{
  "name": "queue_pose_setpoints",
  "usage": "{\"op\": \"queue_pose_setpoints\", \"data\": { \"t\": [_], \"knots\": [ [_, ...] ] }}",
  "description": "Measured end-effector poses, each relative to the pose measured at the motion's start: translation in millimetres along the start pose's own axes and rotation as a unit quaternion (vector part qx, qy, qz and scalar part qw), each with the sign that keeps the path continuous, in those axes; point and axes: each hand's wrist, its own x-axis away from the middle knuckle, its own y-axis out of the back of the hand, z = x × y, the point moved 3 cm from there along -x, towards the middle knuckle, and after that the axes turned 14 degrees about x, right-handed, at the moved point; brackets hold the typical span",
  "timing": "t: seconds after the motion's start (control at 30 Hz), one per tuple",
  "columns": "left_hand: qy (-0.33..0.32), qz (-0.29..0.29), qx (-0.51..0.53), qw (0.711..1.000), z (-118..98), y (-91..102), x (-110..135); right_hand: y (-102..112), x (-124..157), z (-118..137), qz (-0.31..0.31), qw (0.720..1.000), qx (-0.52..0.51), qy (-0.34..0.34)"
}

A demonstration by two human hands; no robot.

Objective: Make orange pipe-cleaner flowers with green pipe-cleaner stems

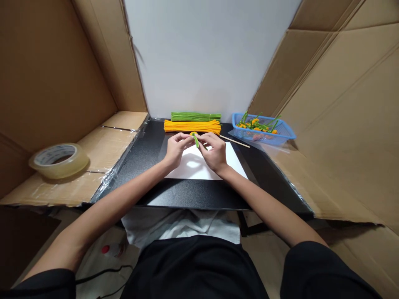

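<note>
My left hand (176,148) and my right hand (213,152) meet over a white sheet (234,162) on the black tabletop (193,193). Both pinch a small piece made of a green pipe cleaner (196,141) with a yellow curl at its top. The fingers of each hand are closed around it. Just beyond the hands lies a bundle of orange-yellow pipe cleaners (192,126), and behind that a bundle of green pipe cleaners (195,116). A thin wooden stick (234,141) lies to the right of my right hand.
A blue plastic basket (282,132) at the back right holds several finished green and orange pieces. A roll of clear tape (59,160) sits on the cardboard ledge at the left. Cardboard walls close in both sides; a white wall stands behind.
</note>
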Motion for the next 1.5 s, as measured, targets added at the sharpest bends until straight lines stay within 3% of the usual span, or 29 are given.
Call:
{"op": "queue_pose_setpoints", "data": {
  "t": [0.27,0.43,0.63,0.83,1.0,1.13,1.23,1.33,1.5],
  "knots": [
    [0.0,0.03,0.003,1.0,3.0,0.8,-1.0,-9.5,4.2,-11.7,-0.008,0.98,-0.153,-0.127],
    [-0.02,0.025,-0.044,0.999,5.3,3.2,-1.5,-14.9,4.4,-15.8,-0.009,0.968,-0.185,-0.169],
    [-0.079,0.021,-0.105,0.991,4.3,-0.9,4.8,-14.0,3.3,-15.4,-0.055,0.973,-0.161,-0.159],
    [-0.11,0.025,-0.138,0.984,-0.2,-7.4,13.4,-11.1,2.6,-12.1,-0.048,0.98,-0.123,-0.148],
    [-0.128,0.045,-0.167,0.977,-1.3,-8.0,14.9,-12.8,3.5,-13.6,-0.046,0.981,-0.115,-0.15],
    [-0.145,0.098,-0.218,0.96,-5.8,-5.3,8.2,-11.8,1.2,-14.7,-0.043,0.985,-0.1,-0.135],
    [-0.188,0.162,-0.289,0.925,-15.0,-1.3,0.8,-9.4,-4.7,-17.1,-0.024,0.983,-0.137,-0.123],
    [-0.28,0.23,-0.392,0.846,-24.0,1.5,-1.7,-7.3,-11.8,-20.9,0.022,0.977,-0.184,-0.105],
    [-0.424,0.271,-0.48,0.719,-29.8,1.0,3.8,-6.7,-16.2,-27.6,0.097,0.964,-0.218,-0.115]
  ]
}}
